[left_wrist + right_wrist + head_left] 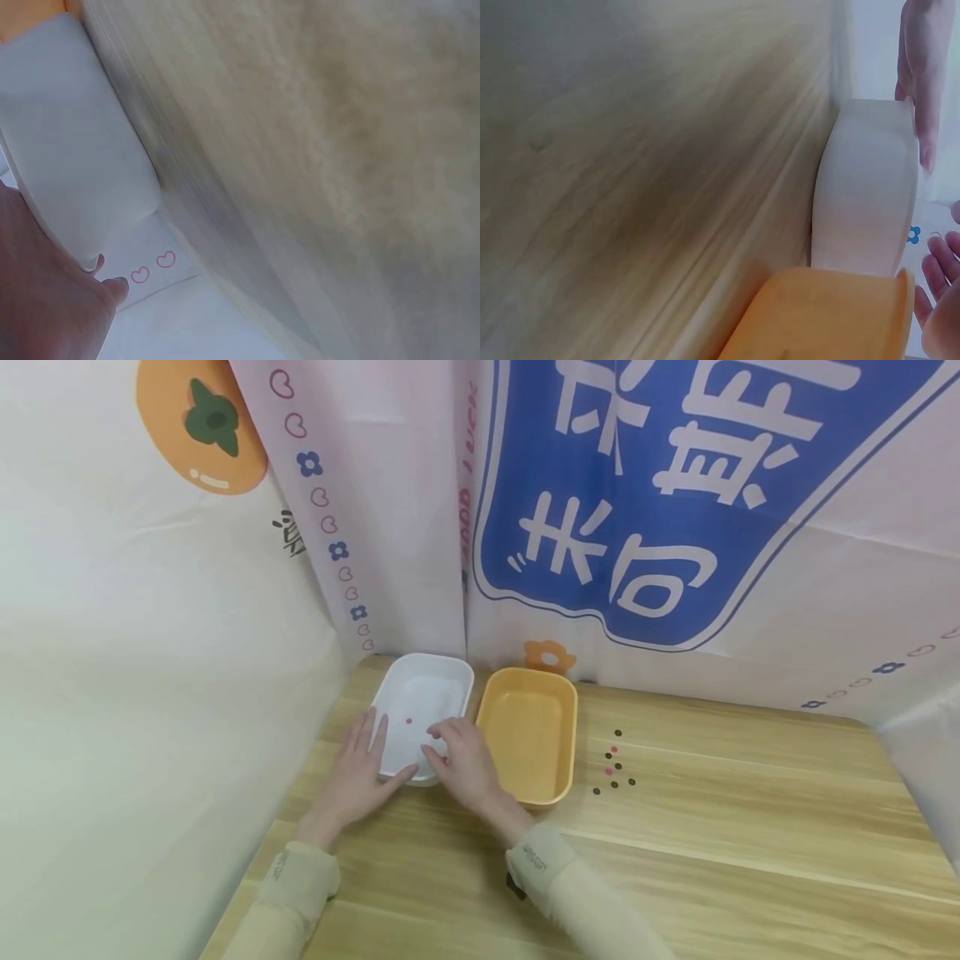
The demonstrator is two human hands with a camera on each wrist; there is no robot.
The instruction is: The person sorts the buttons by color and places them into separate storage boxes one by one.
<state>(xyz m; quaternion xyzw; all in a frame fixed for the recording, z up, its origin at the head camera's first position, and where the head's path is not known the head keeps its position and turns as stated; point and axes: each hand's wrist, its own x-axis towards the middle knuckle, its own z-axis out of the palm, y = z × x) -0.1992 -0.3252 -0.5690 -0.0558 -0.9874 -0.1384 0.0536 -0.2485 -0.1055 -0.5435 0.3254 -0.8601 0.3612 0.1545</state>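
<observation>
1. Wooden tabletop point(720, 835) spans the head view's bottom; left of centre, a white tray point(433, 687) holds a pink disc point(408, 721), left hand point(360, 782) spread on its rim, right hand point(468, 762) above, thumb and forefinger apart.
2. Left wrist: white tray, left.
3. Right wrist: white tray right, yellow tray point(829, 311) bottom.

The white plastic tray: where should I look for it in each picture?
Head: white plastic tray just below and left of centre.
Left wrist: upper left, outer wall showing.
Right wrist: right of centre, seen side-on.
Shared landmark: the left hand, at its rim.
</observation>
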